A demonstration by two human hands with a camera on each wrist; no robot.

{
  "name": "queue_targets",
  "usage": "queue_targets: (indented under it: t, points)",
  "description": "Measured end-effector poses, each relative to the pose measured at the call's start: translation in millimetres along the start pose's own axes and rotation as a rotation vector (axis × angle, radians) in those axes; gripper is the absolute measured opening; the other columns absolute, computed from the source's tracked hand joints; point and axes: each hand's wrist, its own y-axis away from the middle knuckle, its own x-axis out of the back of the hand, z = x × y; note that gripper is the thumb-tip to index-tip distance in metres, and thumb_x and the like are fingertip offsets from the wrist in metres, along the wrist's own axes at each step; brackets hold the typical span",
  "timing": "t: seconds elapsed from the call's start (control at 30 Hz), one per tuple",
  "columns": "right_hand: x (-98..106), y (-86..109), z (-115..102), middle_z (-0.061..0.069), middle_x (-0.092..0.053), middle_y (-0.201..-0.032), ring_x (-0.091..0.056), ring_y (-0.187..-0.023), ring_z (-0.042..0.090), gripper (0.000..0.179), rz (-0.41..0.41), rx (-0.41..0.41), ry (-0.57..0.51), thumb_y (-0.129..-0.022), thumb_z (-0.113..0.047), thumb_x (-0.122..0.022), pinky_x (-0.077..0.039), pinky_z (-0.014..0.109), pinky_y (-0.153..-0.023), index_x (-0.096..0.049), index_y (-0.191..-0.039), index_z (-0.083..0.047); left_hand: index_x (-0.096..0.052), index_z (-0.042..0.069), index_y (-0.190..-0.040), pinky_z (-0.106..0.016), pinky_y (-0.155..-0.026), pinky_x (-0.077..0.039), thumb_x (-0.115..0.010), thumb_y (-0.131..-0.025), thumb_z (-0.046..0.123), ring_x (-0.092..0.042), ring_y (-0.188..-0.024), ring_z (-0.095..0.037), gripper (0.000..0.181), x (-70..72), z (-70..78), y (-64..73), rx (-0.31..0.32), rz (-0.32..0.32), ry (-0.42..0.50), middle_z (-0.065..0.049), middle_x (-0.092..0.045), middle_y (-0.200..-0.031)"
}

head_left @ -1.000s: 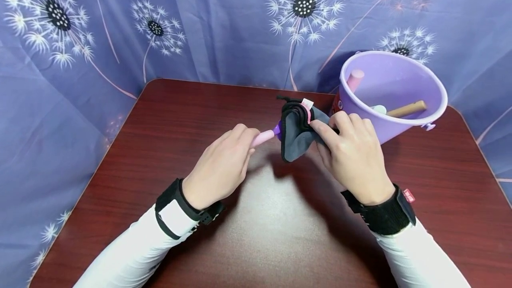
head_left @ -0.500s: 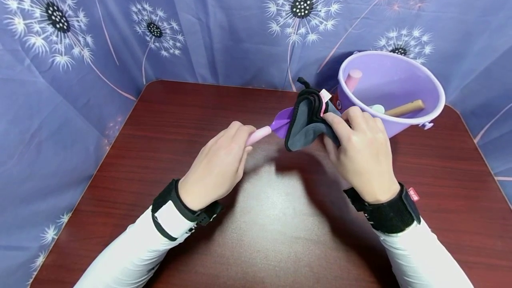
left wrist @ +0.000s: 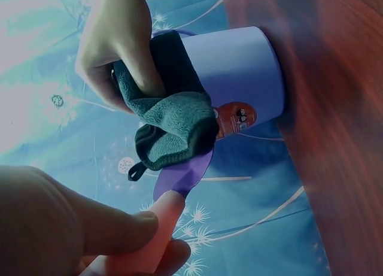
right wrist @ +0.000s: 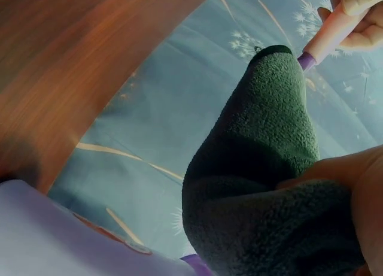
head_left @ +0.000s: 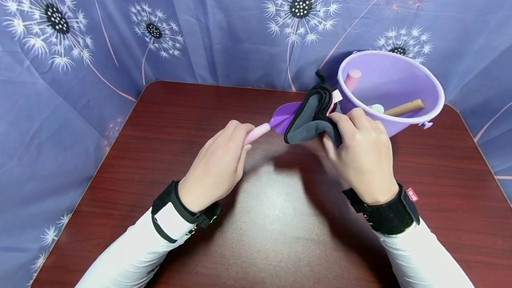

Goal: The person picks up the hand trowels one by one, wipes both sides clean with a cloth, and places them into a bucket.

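My left hand (head_left: pixel 218 163) grips the pink handle of a small toy shovel (head_left: pixel 285 117), whose purple blade points right. A grey cloth (head_left: pixel 314 117) with black edging and a white tag lies folded over the blade, hiding its far part. My right hand (head_left: pixel 362 157) pinches this cloth between thumb and fingers. In the left wrist view the purple blade (left wrist: pixel 185 173) comes out from under the cloth (left wrist: pixel 179 117), below its black loop. In the right wrist view the cloth (right wrist: pixel 263 132) fills the middle, and the left hand (right wrist: pixel 362 24) holds the handle at top right.
Just behind my right hand, a lilac bucket (head_left: pixel 392 57) stands at the table's back right. Inside it are a pink handle (head_left: pixel 353 79), a wooden-coloured stick (head_left: pixel 405 108) and a pale green piece (head_left: pixel 377 108). A flowered blue curtain (head_left: pixel 224 26) hangs behind the dark red table (head_left: pixel 200 101).
The cloth in my right hand has moved right and up along the shovel's blade, so more purple shows. The left hand has shifted slightly left.
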Motion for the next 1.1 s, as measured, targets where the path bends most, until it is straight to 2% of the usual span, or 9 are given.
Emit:
queue_targets:
  t: [0.27, 0.67, 0.97, 1.1]
  points:
    - [-2.1, -1.2, -5.1, 0.011, -0.051, -0.081, -0.049, -0.067, 0.037, 0.029, -0.028, 0.113, -0.032, -0.083, -0.018, -0.063, -0.034, 0.049, -0.058, -0.068, -0.108, -0.002, -0.058, 0.000, -0.117, -0.032, -0.070, -0.046, -0.067, -0.090, 0.002, -0.051, -0.077, -0.019, 0.028, -1.5, 2.7, 0.4, -0.001, 0.003, 0.000, -0.005, -0.053, -0.093]
    - [-5.9, 0.0, -11.1, 0.010, -0.053, -0.085, -0.046, -0.071, 0.035, 0.033, -0.071, 0.246, -0.070, -0.089, -0.023, -0.057, -0.032, 0.047, -0.060, -0.069, -0.113, -0.004, -0.056, 0.000, -0.118, -0.033, -0.071, -0.046, -0.066, -0.091, 0.002, -0.051, -0.080, -0.019, 0.029, -4.1, 1.1, 1.1, -0.011, -0.015, -0.005, -0.005, -0.053, -0.095]
    - [1.0, -5.2, -17.3, 0.009, -0.049, -0.084, -0.041, -0.072, 0.034, 0.025, -0.061, 0.321, -0.076, -0.090, -0.022, -0.069, -0.031, 0.047, -0.061, -0.071, -0.111, -0.009, -0.057, 0.000, -0.118, -0.033, -0.072, -0.047, -0.066, -0.091, 0.003, -0.052, -0.080, -0.019, 0.028, -1.3, 1.5, 0.5, -0.008, -0.008, -0.011, -0.005, -0.053, -0.095]
    - [5.7, -9.1, -18.9, 0.010, -0.049, -0.085, -0.041, -0.074, 0.035, 0.019, -0.050, 0.338, -0.045, -0.093, -0.017, -0.062, -0.031, 0.048, -0.061, -0.071, -0.108, -0.009, -0.057, 0.000, -0.118, -0.033, -0.071, -0.046, -0.066, -0.092, 0.003, -0.051, -0.079, -0.018, 0.028, -1.1, 0.9, 0.6, -0.007, -0.014, -0.013, -0.005, -0.053, -0.094]
